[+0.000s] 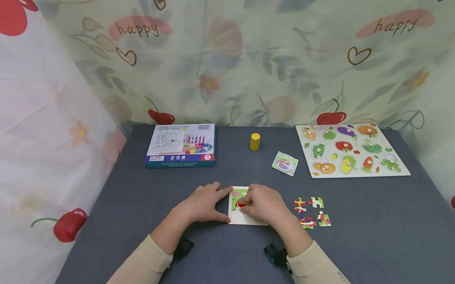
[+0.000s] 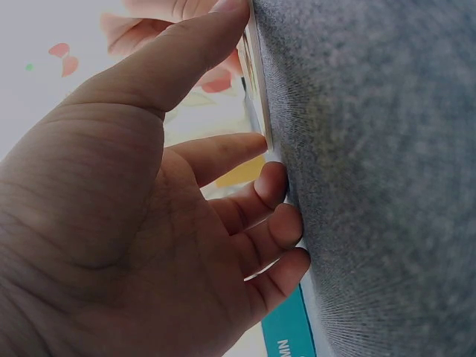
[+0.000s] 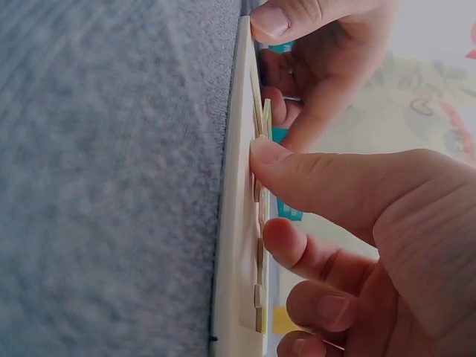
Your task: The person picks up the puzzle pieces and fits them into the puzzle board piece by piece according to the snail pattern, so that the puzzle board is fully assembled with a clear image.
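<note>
A small wooden puzzle tray [image 1: 246, 220] lies flat on the dark table, with green picture pieces [image 1: 235, 199] in its left part. My left hand [image 1: 204, 203] touches the tray's left side, the thumb at the near corner and the index finger at the far corner. In the left wrist view the fingers of that hand [image 2: 186, 186] are spread. Above the tray my right hand [image 1: 264, 204] pinches a puzzle piece [image 1: 241, 204] with red on it. The right wrist view shows a piece [image 3: 267, 115] tilted up by the right thumb [image 3: 277, 158].
Several loose puzzle pieces [image 1: 307, 223] lie right of the tray. Behind stand a boxed bead set [image 1: 180, 145], a yellow cylinder [image 1: 255, 142], a small picture card [image 1: 285, 164] and a vegetable puzzle board [image 1: 352, 152]. A patterned curtain [image 1: 247, 73] hangs behind the table.
</note>
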`<state>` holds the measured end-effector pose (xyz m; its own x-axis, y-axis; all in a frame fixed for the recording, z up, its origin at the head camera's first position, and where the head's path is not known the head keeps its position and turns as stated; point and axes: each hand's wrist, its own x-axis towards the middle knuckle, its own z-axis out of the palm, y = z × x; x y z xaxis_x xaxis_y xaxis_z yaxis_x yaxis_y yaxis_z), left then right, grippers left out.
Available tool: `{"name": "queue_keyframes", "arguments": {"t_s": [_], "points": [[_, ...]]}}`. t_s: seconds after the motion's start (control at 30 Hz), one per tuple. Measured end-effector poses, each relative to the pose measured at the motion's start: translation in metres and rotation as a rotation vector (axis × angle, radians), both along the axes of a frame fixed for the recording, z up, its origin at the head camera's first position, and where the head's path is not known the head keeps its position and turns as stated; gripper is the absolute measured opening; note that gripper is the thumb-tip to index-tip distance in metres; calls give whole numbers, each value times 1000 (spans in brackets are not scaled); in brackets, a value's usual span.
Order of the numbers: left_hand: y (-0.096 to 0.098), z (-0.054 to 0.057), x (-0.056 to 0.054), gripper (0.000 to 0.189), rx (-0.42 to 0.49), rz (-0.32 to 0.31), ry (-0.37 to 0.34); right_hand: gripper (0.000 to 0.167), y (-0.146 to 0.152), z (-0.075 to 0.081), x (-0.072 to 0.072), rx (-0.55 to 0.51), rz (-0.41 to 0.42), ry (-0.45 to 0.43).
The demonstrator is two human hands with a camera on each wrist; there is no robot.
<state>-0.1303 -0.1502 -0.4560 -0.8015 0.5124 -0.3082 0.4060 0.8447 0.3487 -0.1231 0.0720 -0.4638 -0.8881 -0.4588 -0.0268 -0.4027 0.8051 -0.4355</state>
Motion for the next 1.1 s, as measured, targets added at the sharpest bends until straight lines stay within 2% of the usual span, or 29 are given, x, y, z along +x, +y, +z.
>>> {"name": "queue_keyframes", "arguments": {"t_s": [0.3,0.57,0.83,1.1], "points": [[0,1,-1,94,2,-3,-6,10,-1,2,4,24,26,82],[0,0,-1,95,-4,-10,-5,10,-1,2,4,37,8,56],[-1,-1,-1,94,-1,-11,-6,12,-2,1,3,72,20,121],[0,-2,-1,94,10,-7,4,18,-3,-2,1,82,-19,105]]}}
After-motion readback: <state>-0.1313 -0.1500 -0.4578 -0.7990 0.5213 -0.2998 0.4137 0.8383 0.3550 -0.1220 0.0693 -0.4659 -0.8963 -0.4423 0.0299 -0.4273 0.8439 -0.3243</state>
